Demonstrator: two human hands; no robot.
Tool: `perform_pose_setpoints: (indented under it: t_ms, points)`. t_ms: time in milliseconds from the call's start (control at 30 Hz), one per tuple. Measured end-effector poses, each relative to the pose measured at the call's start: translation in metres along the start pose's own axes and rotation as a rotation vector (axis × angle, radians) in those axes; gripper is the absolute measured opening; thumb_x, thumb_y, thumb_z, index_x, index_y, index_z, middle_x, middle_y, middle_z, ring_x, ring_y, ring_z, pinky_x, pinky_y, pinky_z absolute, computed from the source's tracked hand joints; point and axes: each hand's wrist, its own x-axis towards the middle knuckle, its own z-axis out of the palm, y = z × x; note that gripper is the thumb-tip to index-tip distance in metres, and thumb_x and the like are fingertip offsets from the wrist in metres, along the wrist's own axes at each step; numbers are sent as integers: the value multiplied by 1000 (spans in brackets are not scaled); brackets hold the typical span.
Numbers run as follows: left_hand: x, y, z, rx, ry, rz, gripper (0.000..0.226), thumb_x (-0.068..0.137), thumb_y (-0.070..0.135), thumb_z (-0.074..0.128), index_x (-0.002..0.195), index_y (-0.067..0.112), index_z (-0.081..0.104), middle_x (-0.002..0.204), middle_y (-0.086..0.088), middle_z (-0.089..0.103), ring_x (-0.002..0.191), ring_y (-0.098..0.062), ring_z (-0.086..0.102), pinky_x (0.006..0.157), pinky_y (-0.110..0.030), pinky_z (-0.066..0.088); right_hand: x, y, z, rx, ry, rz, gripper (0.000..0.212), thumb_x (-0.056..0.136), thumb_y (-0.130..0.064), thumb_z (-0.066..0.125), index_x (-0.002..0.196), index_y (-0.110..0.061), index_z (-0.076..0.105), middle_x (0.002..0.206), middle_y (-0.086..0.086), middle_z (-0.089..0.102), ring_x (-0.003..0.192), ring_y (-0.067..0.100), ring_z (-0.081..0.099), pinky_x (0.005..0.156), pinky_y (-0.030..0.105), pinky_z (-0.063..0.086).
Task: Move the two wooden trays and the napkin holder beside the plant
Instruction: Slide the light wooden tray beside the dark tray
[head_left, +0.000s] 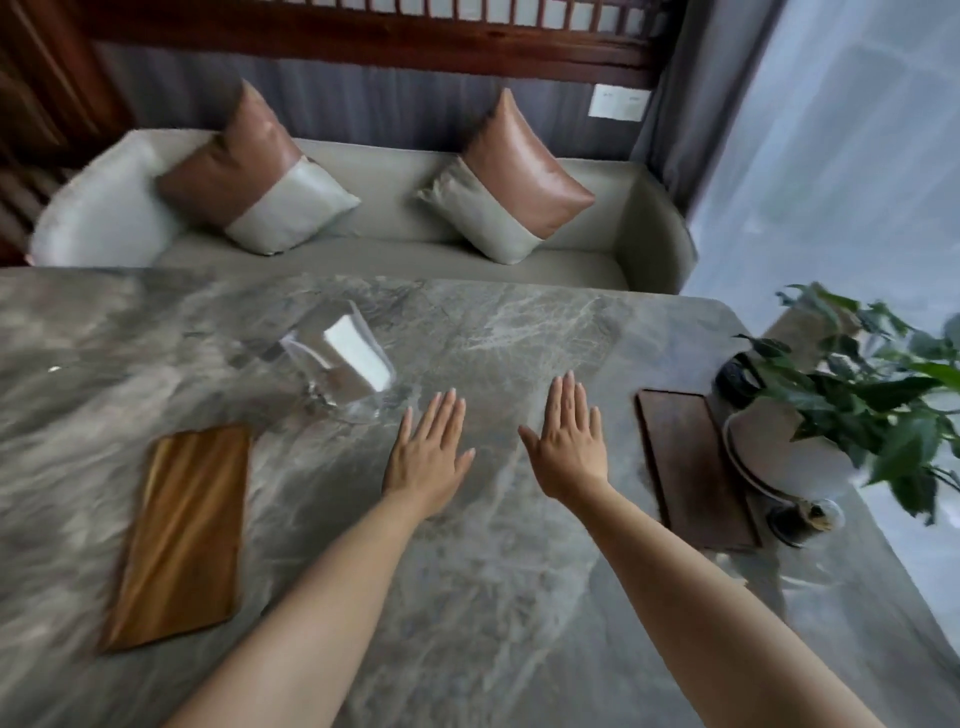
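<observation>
- Both hands, the left hand (428, 452) and the right hand (569, 447), are flat and spread over the middle of the tabletop (519, 597), a little apart, gripping nothing.
- The dark wooden tray (693, 470) at 3 o'clock already lies just beside the plant (857, 400).
- The light wooden tray (182, 530) sits at 9 o'clock, well apart from the plant.
- The clear napkin holder (345, 364) stands at 11 o'clock, near the left hand.
- Judged step: one tray placed, two things left; next calls for reaching left to grasp the holder or light tray.
- No readable writing; the wall plate (618, 102) is too blurred.
</observation>
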Motion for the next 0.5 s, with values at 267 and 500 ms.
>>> perform_pose_setpoints:
  t_ms: [267,500]
  points:
    - [-49,-119,-18,71,56,-92,63,81,40,33,124,3,59,130,-10,62,116,-22,63,110,-40,22,-5,-124,12,32,-3,-146,71,100,-45,19,146,-6,-18,159,9,-19,147,22,-16,121,38,-6]
    - [-87,-209,-3,-65,42,-296,63,98,41,24,150,11,1,160,-6,-3,149,-19,1,121,-41,0,-12,-204,37,40,-53,-239,71,100,-44,22,148,-6,-13,160,9,-15,148,22,-13,121,37,-2]
